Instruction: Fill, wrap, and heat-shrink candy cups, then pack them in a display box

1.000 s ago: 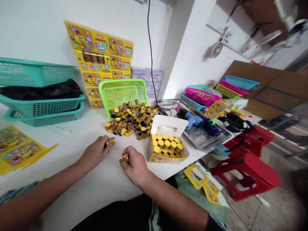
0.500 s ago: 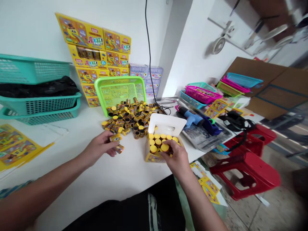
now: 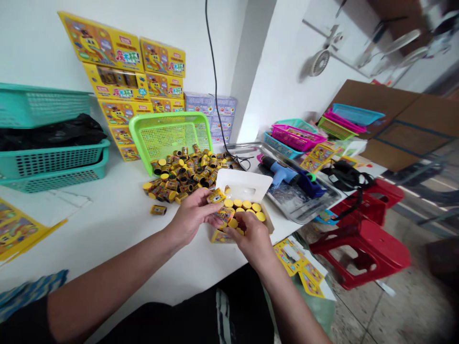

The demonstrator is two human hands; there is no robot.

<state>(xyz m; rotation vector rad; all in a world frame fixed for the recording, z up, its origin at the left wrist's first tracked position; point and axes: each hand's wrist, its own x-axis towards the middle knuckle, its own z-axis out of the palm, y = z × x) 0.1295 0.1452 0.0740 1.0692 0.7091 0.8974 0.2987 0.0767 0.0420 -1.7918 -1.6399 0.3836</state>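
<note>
My left hand (image 3: 191, 215) is closed on small printed canisters; one yellow canister (image 3: 216, 196) shows above its fingertips. A second canister (image 3: 225, 215) lies lower, between both hands. My right hand (image 3: 253, 239) curls in from the right, thumb and forefinger closing on that lower canister's end. Beneath both hands stands a small carton (image 3: 247, 179) with its white flap raised, holding rows of yellow-capped canisters (image 3: 246, 204). The hands hide its front part. Left of it a heap of loose canisters (image 3: 182, 174) spills from a tipped green basket (image 3: 168, 136).
A single canister (image 3: 158, 209) lies apart on the white table (image 3: 143, 258). Yellow boxes (image 3: 107, 86) are stacked at the wall, with teal baskets (image 3: 53, 160) at left. A metal tray (image 3: 304, 210) bears a blue heat gun (image 3: 281, 173). Red stools (image 3: 362, 253) stand right.
My left hand has moved right with its canisters, from beside the heap to over the carton. My right hand has shifted from a capped canister in the carton towards my left hand.
</note>
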